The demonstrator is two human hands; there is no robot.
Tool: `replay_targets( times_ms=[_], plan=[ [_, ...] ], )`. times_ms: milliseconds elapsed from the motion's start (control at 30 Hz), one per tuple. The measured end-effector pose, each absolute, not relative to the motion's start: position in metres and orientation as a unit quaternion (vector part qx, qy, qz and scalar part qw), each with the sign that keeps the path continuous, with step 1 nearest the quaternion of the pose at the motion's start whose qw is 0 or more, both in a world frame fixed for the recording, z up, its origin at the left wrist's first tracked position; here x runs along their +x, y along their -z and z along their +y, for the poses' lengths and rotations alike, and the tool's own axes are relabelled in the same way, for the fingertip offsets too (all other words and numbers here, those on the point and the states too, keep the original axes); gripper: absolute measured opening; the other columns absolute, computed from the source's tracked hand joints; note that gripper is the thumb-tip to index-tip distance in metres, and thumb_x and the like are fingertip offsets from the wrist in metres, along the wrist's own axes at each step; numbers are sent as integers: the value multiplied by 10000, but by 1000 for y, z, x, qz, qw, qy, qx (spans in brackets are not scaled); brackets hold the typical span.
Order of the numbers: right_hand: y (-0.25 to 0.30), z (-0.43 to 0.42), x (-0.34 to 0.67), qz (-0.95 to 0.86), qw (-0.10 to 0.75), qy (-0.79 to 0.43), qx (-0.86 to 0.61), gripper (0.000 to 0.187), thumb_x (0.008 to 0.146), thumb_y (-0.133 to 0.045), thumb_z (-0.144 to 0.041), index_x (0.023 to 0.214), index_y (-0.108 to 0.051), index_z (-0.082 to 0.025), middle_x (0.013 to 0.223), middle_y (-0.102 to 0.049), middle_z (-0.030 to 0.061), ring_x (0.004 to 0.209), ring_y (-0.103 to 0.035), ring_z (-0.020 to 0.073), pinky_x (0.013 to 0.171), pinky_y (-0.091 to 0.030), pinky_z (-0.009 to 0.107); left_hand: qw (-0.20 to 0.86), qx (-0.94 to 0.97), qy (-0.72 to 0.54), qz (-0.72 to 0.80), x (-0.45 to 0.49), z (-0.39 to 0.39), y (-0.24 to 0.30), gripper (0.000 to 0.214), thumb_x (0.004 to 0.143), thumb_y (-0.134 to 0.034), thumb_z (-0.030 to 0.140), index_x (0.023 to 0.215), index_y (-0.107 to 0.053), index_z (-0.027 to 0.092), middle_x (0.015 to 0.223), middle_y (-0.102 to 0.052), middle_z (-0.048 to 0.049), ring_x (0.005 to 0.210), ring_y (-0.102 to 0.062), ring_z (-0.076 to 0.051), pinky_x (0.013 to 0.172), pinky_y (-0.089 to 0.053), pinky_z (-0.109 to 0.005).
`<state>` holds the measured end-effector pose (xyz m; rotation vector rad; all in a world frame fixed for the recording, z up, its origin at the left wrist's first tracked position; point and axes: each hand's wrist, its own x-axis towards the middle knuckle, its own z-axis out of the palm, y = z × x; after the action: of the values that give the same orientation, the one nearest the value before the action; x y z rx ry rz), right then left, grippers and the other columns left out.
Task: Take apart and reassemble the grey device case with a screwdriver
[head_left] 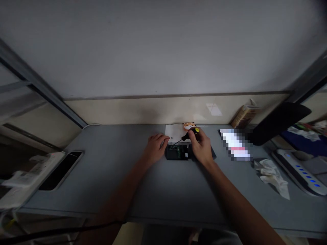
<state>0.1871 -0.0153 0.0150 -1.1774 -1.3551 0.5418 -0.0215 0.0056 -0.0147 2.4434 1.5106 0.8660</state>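
Observation:
A screwdriver [186, 136] with a black and yellow handle is gripped in my right hand [201, 148]. Its thin shaft slants down to the left, and the tip is at a green circuit board in an opened black electronic device [182, 156]. Part of a dark flat piece [213, 153] shows from behind my right hand. My left hand [155, 148] lies at the device's left edge, fingers bent and apart, thumb close to the casing. Beyond the device is a white sheet of paper [170, 131] with small dark screws [172, 137] on it.
An orange animal figure [188, 126] stands by the wall. To the right are a lit phone [236, 144], crumpled tissue [273, 175], a carton [244, 116], a black upright object [281, 122] and a device with blue lights [301, 172]. Another phone [61, 170] lies left beside a white power strip [33, 177].

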Motion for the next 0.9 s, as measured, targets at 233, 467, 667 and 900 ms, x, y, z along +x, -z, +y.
replay_targets(
  times_ms=[233,467,667,900],
  plan=[
    [-12,-13,187,-575,586,-239,-519,353,907,-583,-561,856,-649,-218,661,-608,-2,636,-544,169,604,-418,291,102,833,-287,461,-21,5,17,284,1048,-433,263,965,-699,208,940,-726,-53,902,-671,-205,849,-514,-332],
    [-10,-12,186,-577,586,-243,-515,335,907,-590,-539,819,-639,-220,658,-614,3,633,-537,169,600,-419,299,116,855,-275,425,-19,6,21,313,1058,-442,293,947,-720,202,899,-695,-57,870,-653,-199,830,-522,-331],
    [-14,-13,184,-578,582,-250,-514,345,882,-601,-556,810,-637,-220,671,-627,5,630,-537,166,592,-418,294,134,853,-284,416,-22,10,26,286,1055,-481,314,992,-741,213,931,-704,-50,897,-662,-190,849,-529,-324],
    [-21,-17,176,-591,564,-235,-527,360,864,-613,-578,798,-615,-224,638,-604,-8,584,-512,156,573,-407,285,153,842,-294,425,-20,9,24,256,1039,-516,313,976,-743,214,919,-712,-48,878,-667,-193,848,-531,-320]
  ],
)
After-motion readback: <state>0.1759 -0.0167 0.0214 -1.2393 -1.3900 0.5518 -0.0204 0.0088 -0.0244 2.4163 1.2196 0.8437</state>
